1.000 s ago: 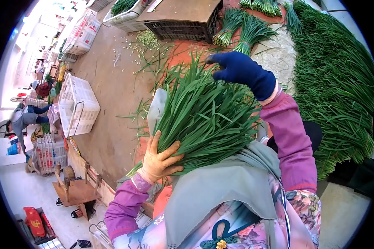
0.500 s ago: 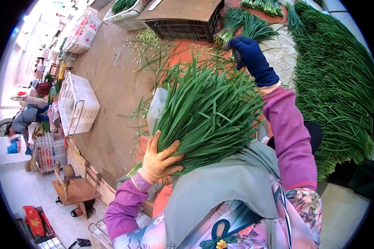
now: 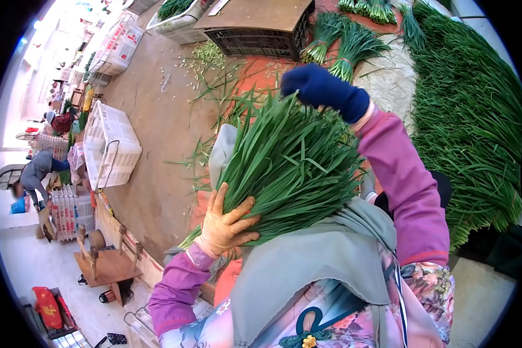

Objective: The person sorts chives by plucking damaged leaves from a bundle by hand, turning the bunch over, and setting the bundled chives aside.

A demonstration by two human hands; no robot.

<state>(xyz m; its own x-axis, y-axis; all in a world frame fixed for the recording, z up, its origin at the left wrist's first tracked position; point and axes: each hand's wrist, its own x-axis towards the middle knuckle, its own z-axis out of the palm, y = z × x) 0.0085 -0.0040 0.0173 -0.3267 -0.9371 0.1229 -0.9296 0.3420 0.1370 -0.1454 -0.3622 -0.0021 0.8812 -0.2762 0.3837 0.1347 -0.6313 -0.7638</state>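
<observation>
A large bundle of green chives (image 3: 296, 156) lies across my lap against a grey apron (image 3: 307, 267). My left hand (image 3: 226, 223), in a tan glove, is wrapped round the bundle near its pale stem end, with the fingers slightly apart. In a navy glove, my right hand (image 3: 319, 87) is closed at the far leaf tips and appears to pinch some of them. Its fingertips are partly hidden by the glove's back. Tied chive bunches (image 3: 348, 52) lie just beyond this hand.
A big heap of chives (image 3: 475, 127) lies on the right. Ahead is a dark crate (image 3: 261, 42) with a board on top. A white basket (image 3: 113, 145) stands on the left floor, near a bending person (image 3: 37, 171) and an upturned stool (image 3: 104, 267). Leaf scraps (image 3: 209, 55) litter the floor.
My right hand has moved left from beside the tied bunches to the leaf tips, and its fingers have closed. My left hand keeps its hold. The person at the left has bent lower.
</observation>
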